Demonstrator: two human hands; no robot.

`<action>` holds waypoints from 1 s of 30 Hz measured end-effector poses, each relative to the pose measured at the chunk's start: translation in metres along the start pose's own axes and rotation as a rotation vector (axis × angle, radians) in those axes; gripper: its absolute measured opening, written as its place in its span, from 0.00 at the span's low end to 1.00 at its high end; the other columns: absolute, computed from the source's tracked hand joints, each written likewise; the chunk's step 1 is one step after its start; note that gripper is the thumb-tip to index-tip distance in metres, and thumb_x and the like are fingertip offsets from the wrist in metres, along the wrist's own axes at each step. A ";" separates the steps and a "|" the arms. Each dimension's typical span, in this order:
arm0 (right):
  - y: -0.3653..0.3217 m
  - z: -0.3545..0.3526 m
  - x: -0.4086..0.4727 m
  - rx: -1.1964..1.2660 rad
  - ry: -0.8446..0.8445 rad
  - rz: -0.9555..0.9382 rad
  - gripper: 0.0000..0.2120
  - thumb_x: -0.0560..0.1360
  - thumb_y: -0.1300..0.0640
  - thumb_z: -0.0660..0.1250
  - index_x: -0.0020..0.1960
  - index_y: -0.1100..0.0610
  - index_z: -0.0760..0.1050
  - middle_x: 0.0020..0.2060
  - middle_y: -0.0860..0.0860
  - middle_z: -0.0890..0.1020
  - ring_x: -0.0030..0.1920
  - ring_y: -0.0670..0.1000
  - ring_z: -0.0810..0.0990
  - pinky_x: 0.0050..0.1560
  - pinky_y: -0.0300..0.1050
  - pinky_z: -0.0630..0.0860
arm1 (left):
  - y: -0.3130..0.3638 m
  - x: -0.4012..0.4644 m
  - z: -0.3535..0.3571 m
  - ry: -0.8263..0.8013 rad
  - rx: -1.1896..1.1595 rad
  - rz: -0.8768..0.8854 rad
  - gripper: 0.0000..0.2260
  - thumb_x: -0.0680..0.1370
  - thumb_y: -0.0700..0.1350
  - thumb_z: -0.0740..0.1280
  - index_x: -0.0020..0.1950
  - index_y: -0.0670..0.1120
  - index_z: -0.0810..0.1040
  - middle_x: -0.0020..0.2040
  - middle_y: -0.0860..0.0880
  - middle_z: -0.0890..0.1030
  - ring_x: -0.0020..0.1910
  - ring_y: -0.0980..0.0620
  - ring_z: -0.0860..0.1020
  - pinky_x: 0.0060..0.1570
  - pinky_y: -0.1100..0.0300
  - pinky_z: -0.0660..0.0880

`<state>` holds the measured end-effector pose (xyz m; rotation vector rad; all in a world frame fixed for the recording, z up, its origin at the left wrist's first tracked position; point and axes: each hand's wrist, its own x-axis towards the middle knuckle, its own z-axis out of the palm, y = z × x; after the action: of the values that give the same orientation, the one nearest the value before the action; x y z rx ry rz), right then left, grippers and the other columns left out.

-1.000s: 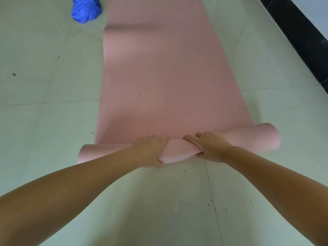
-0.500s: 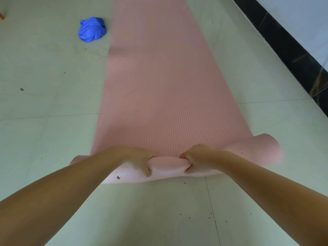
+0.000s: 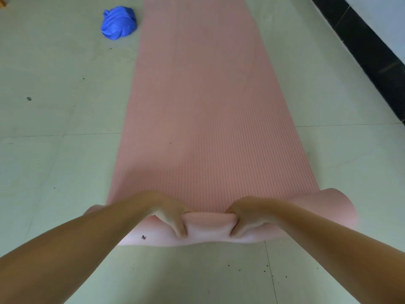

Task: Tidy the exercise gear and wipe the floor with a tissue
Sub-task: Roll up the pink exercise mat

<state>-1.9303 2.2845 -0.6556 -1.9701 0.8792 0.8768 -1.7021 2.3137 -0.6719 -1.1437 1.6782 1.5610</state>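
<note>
A long pink exercise mat [image 3: 203,110] lies flat on the pale tiled floor and runs away from me. Its near end is curled into a loose roll [image 3: 210,227] across the bottom of the flat part. My left hand [image 3: 168,213] grips the roll left of its middle, fingers curled over the top and thumb pressed into the front. My right hand [image 3: 243,218] grips it just right of the middle in the same way. The roll is squeezed thin between my hands and bulges wide at its right end [image 3: 337,207].
A crumpled blue cloth [image 3: 119,22] lies on the floor left of the mat's far part. A black skirting strip [image 3: 372,55] runs along the wall at the right. Dark specks of dirt [image 3: 267,268] dot the tiles near me.
Both hands have curled further over the roll and squeezed it tighter, turning the mat's end forward. The view has tilted up, so the blue cloth sits lower in frame.
</note>
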 end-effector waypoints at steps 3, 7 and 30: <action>0.014 -0.022 0.019 0.072 -0.077 0.069 0.23 0.69 0.47 0.73 0.62 0.51 0.76 0.57 0.50 0.80 0.57 0.54 0.78 0.57 0.48 0.73 | 0.000 0.011 -0.016 0.039 -0.026 -0.033 0.24 0.69 0.51 0.72 0.63 0.58 0.71 0.61 0.53 0.78 0.59 0.49 0.77 0.62 0.50 0.72; 0.033 -0.041 0.035 0.106 0.019 0.126 0.26 0.66 0.46 0.75 0.62 0.51 0.75 0.57 0.48 0.80 0.56 0.52 0.78 0.58 0.49 0.74 | 0.005 0.009 -0.023 0.606 0.441 -0.101 0.38 0.67 0.59 0.73 0.72 0.53 0.61 0.65 0.47 0.69 0.62 0.44 0.70 0.61 0.49 0.69; 0.017 -0.009 0.008 -0.488 0.709 0.109 0.25 0.77 0.53 0.61 0.71 0.54 0.59 0.54 0.55 0.76 0.53 0.58 0.78 0.43 0.47 0.69 | 0.005 0.015 -0.008 0.927 0.720 -0.092 0.34 0.76 0.47 0.63 0.77 0.53 0.47 0.65 0.47 0.72 0.59 0.43 0.74 0.57 0.51 0.69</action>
<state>-1.9375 2.2668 -0.6643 -2.7585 1.2569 0.4591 -1.7124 2.3027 -0.6810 -1.5692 2.3970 0.2119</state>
